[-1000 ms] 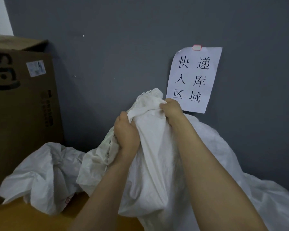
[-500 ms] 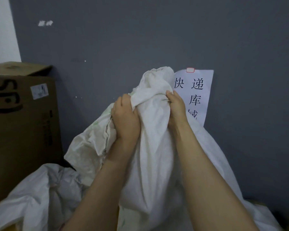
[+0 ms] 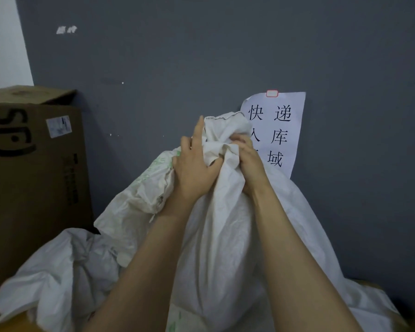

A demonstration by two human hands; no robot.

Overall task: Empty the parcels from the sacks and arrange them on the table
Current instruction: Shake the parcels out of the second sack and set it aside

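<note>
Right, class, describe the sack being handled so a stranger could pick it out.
Find the grey wall with the paper sign. Just in front of the sign a white sack stands tall, its bunched top gripped by the right hand, the left hand against it. The other sack lies slumped low beside the cardboard box.

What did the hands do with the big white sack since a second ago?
The sack was lifted, so its top now covers more of the paper sign. The left hand loosened its grip, and its fingers now stretch out against the sack. The right hand still grips the bunched top. The cardboard box stayed put.
</note>
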